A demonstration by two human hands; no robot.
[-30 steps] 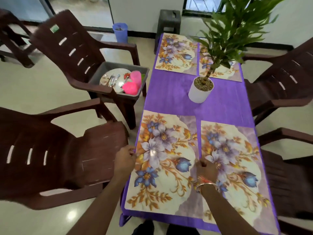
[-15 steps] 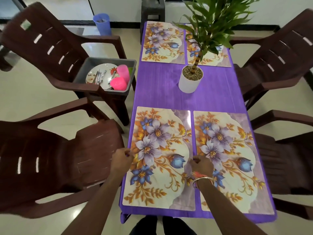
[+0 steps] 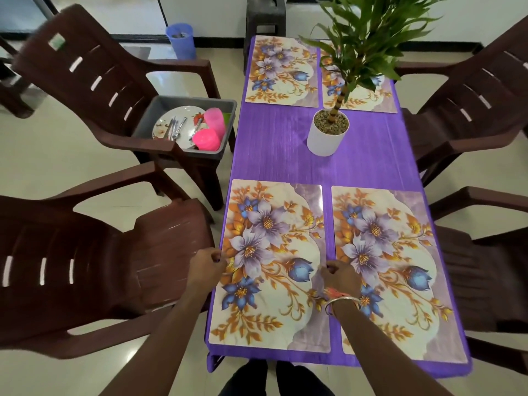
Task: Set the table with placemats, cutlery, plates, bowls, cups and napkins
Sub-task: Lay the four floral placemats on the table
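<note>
Now my left fingers [image 3: 215, 257] pinch the left edge of the near-left placemat [image 3: 271, 252] and my right fingers [image 3: 330, 267] pinch its right edge. It lies flat on the purple counter [image 3: 274, 144]. 3 other placemats [image 3: 385, 267] lie around the potted plant [image 3: 327, 135]. A plate [image 3: 168, 124], cutlery [image 3: 177, 128] and pink cups [image 3: 210, 135] sit in a grey tub [image 3: 228, 110] on a chair [image 3: 94, 70].

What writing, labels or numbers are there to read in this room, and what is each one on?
No text can be read anywhere.
The green and white sticker on the back of the far left chair: too small and blurred to read.
On the near left placemat and the other three: flowers only, no words.
On the plate and pink cups in the grey tub: no lettering seen.
</note>
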